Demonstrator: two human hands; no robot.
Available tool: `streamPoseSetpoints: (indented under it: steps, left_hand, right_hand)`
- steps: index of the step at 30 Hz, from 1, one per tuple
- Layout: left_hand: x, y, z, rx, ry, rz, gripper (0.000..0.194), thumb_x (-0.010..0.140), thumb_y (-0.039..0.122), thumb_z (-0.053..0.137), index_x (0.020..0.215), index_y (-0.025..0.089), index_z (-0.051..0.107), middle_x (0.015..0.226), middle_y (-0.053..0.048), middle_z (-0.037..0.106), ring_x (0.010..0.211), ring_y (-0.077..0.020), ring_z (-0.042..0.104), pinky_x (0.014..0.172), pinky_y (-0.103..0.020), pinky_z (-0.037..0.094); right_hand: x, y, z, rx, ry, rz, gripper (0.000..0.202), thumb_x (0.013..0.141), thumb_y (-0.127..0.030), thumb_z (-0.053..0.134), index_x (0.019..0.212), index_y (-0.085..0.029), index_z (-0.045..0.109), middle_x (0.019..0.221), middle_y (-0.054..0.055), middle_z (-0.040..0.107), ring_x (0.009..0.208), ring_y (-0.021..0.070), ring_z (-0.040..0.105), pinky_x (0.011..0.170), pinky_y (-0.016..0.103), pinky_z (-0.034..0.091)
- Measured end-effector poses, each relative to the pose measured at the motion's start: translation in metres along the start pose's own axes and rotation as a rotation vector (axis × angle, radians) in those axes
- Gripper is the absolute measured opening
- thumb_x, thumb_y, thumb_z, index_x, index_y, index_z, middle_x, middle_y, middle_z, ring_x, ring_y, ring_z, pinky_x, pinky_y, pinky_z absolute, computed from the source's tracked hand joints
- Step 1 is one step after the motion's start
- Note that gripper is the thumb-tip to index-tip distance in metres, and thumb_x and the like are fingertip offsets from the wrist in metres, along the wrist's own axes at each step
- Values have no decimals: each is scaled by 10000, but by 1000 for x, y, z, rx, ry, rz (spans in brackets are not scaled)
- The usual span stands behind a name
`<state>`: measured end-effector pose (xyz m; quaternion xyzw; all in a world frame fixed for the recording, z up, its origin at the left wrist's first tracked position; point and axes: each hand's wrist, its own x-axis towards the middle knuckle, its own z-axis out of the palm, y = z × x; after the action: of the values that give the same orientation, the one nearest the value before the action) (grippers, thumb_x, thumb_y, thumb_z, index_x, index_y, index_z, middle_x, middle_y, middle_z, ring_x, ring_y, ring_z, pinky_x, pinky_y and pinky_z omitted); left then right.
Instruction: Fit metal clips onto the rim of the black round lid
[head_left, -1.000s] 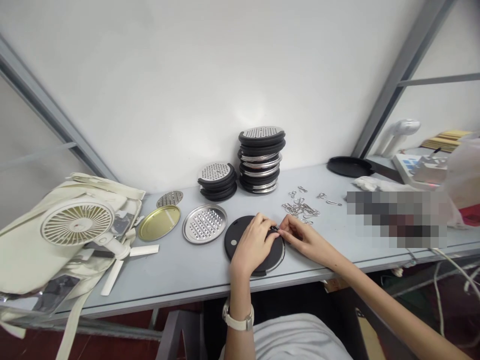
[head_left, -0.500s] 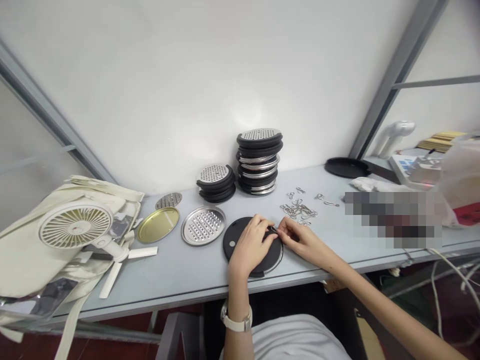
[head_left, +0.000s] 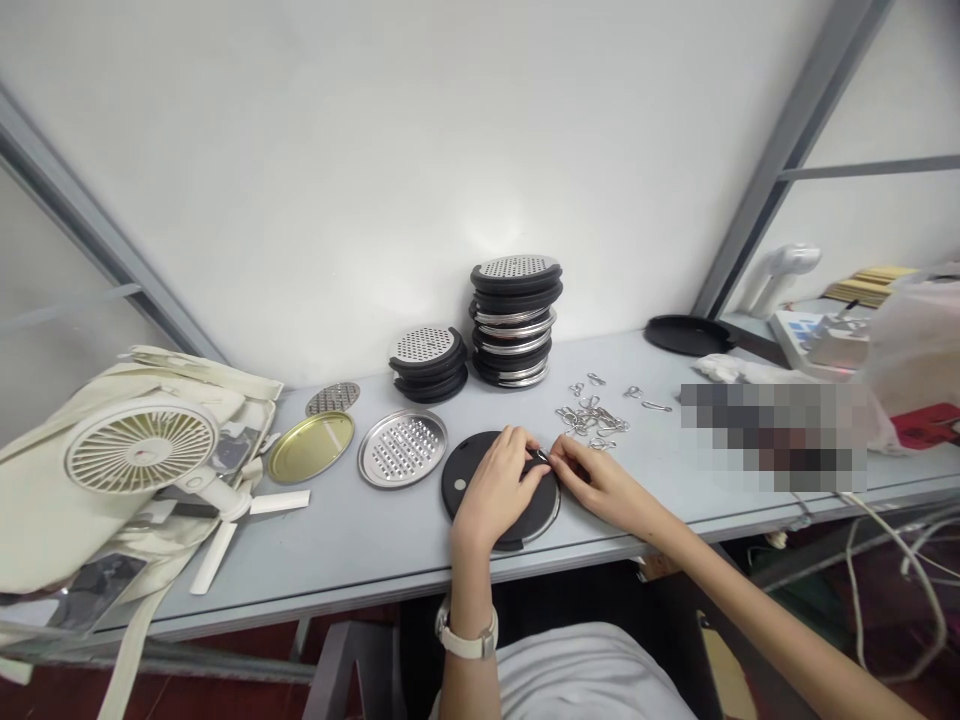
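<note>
A flat black round case point(head_left: 460, 462) with a pale dot and a metal rim lies near the front edge of the table. My left hand point(head_left: 491, 490) lies over it, closed on its right side, thumb and fingers curled together. A small shiny metal clip point(head_left: 541, 455) shows between my hands at the case's upper right edge. The fingertips of my right hand point(head_left: 596, 480) are pinched at that clip; how it sits against the case is partly hidden. Just beyond lie several loose metal clips point(head_left: 592, 417).
Left of the case sit a round metal grater point(head_left: 403, 449), a gold lid point(head_left: 311, 447) and a perforated disc point(head_left: 333, 399). Stacked cases point(head_left: 514, 310) and a shorter stack point(head_left: 427, 365) stand behind. A white fan point(head_left: 142, 447) lies on a cream bag; a black tray point(head_left: 688, 335) is at right.
The view has shifted slightly. My right fingertips have moved a little against the clip, while my left hand keeps its place on the case.
</note>
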<state>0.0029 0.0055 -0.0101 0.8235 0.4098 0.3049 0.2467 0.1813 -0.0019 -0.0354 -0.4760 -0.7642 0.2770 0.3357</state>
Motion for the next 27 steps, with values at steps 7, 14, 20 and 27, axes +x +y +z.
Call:
streamPoseSetpoints:
  steps: [7, 14, 20, 27]
  left_hand:
    - [-1, 1, 0, 0, -13, -3, 102, 896, 212, 511, 997, 217, 503, 1047, -34, 519, 955, -175, 555, 891, -351, 456]
    - [-1, 1, 0, 23, 0, -5, 181, 895, 213, 514, 1074, 219, 491, 1077, -41, 517, 952, -176, 562, 902, -359, 459]
    - [-1, 0, 0, 50, -20, 20, 156, 912, 232, 493, 1063, 225, 529, 1066, -39, 512, 974, -176, 562, 918, -340, 457]
    - [0, 0, -1, 79, -10, 36, 168, 913, 227, 494, 1069, 226, 557, 1053, -43, 521, 999, -189, 553, 918, -332, 457]
  right_hand:
    - [0, -1, -1, -33, 6, -10, 237, 964, -350, 358, 779, -222, 432, 618, -41, 454, 545, 132, 438, 542, 259, 346]
    - [-1, 0, 2, -146, 22, -6, 278, 953, -341, 352, 701, -227, 385, 532, -59, 386, 460, 121, 387, 485, 257, 291]
    - [-1, -1, 2, -153, 19, -11, 260, 951, -322, 355, 711, -225, 385, 539, -59, 393, 464, 119, 396, 490, 250, 285]
    - [-2, -1, 3, -152, 13, -9, 261, 957, -314, 351, 716, -222, 390, 550, -56, 410, 478, 120, 414, 507, 250, 293]
